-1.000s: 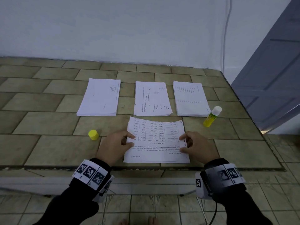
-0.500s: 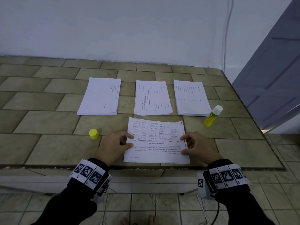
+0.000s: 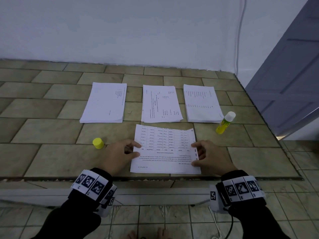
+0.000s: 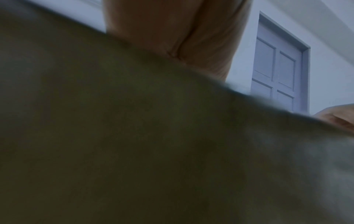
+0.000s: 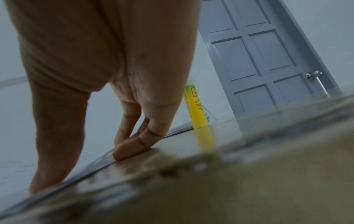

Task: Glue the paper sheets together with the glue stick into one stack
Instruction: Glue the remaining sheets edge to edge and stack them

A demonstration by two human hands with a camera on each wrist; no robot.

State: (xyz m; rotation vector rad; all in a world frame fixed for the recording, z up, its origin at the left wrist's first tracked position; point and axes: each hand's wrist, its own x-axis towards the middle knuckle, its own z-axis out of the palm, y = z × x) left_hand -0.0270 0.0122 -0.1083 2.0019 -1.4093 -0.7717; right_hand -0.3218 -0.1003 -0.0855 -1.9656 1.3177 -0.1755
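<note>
Your left hand [image 3: 119, 155] lay at the left edge of the near sheet [image 3: 165, 152], thumb and forefinger pinching that edge. Your right hand [image 3: 209, 156] rested at the right edge, fingers [image 5: 134, 145] bent and pressing down on sheet and table [image 3: 51, 135]; whether it pinched the paper, I couldn't tell. Three stacks [image 3: 105, 102] lay in a row beyond the sheet. The glue stick [image 3: 225, 123] stood uncapped just right of the right stack, its yellow cap [image 3: 98, 143] near your left hand.
</note>
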